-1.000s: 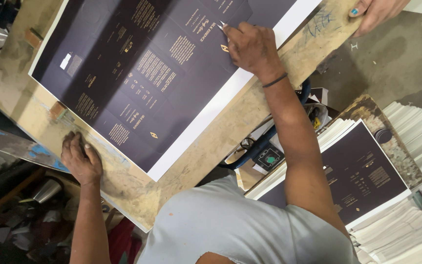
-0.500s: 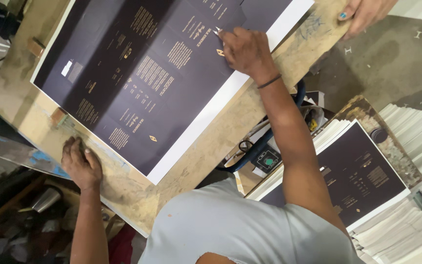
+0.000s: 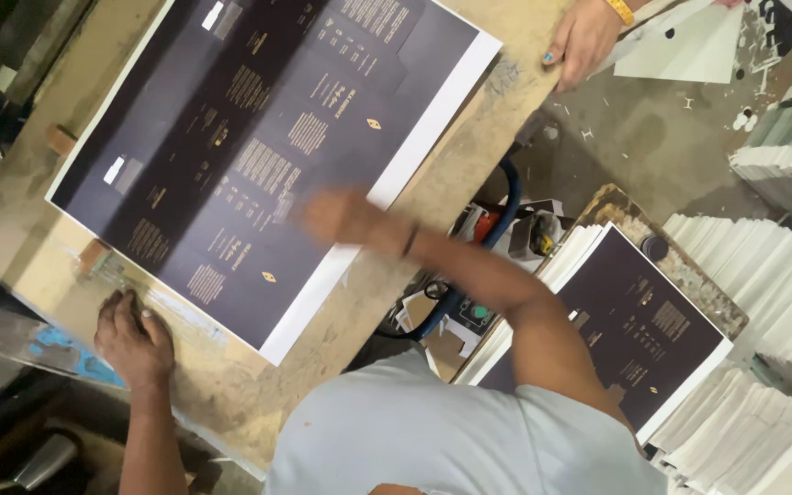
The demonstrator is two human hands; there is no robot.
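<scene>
A big dark printed sheet (image 3: 258, 156) with a white edge and small gold blocks of print lies flat on the worn wooden table (image 3: 231, 385), and the right hand (image 3: 336, 218) rests on top of it near its lower white edge, too blurry to tell if the fingers are open or curled. The left hand (image 3: 132, 335) lies flat and holds nothing, pressed on the table just beside the sheet's near corner. Another person's hand (image 3: 581, 41) touches the far table edge, and a stack of the same dark sheets (image 3: 634, 330) sits off to the right.
</scene>
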